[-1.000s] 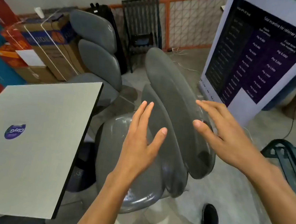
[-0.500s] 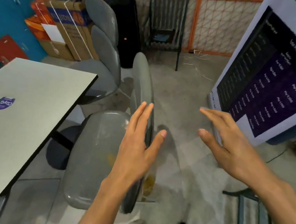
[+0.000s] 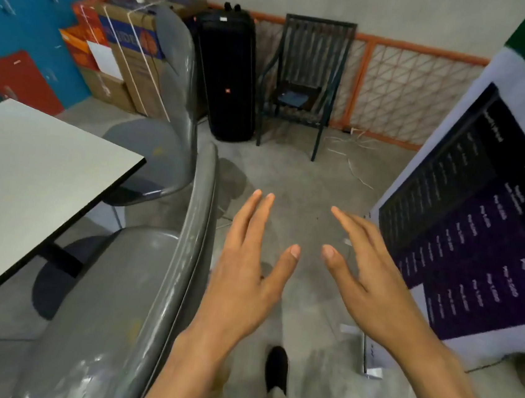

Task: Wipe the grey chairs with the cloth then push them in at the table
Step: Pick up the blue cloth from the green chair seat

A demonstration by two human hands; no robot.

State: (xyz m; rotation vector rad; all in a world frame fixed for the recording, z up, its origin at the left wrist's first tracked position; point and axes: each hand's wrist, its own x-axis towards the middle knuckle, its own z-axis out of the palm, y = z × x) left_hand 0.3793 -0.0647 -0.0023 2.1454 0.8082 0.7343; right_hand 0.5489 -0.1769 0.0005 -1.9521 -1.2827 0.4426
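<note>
A grey plastic chair [image 3: 121, 297] stands at the lower left, its seat facing the white table [image 3: 30, 181] and its backrest seen edge-on. A second grey chair [image 3: 166, 117] stands behind it, by the table's far corner. My left hand [image 3: 247, 271] hovers just right of the near chair's backrest, fingers straight, holding nothing. My right hand [image 3: 366, 274] is out to the right over the floor, fingers spread and empty. No cloth is in view.
A large printed banner [image 3: 479, 221] leans at the right. Against the back wall stand a black speaker [image 3: 225, 75], a dark slatted chair [image 3: 302, 83] and stacked cardboard boxes [image 3: 121, 54]. Cables [image 3: 350, 153] trail over the concrete floor. My shoe [image 3: 277, 367] shows below.
The view has swung right, so the near chair has slid to the left. Both hands, which reached at its backrest, now hover off it over the floor.
</note>
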